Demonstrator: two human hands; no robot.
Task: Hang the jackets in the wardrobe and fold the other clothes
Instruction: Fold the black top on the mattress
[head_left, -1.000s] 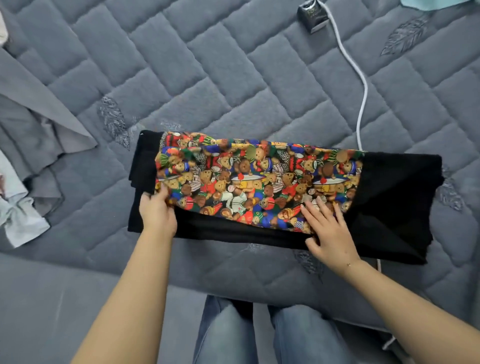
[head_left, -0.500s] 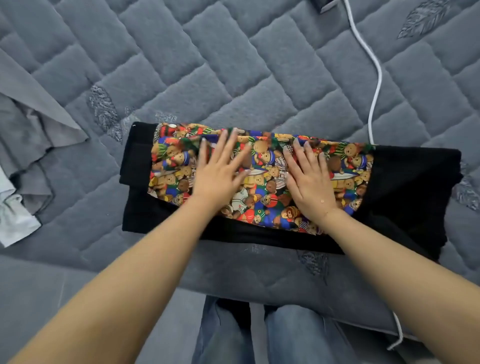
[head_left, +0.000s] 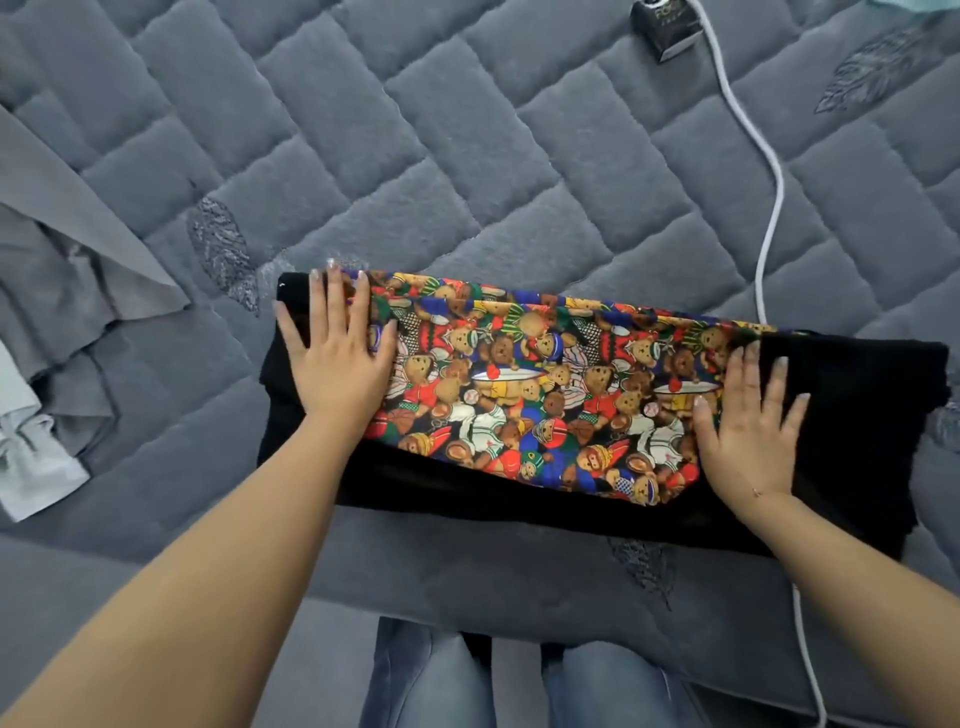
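A black garment with a colourful teddy-bear print panel lies folded into a long band across the grey quilted bed. My left hand lies flat with spread fingers on its left end, over the black edge and the print. My right hand presses flat on the right end of the print, fingers reaching onto the black cloth. Neither hand grips anything.
Grey clothes and a white garment lie crumpled at the left edge. A white cable runs from a dark plug block at the top right down past the garment. My jeans-clad legs show at the bed's near edge.
Both hands have slid apart from the middle of the print, the left one to the left end and the right one to the right end, smoothing the cloth.
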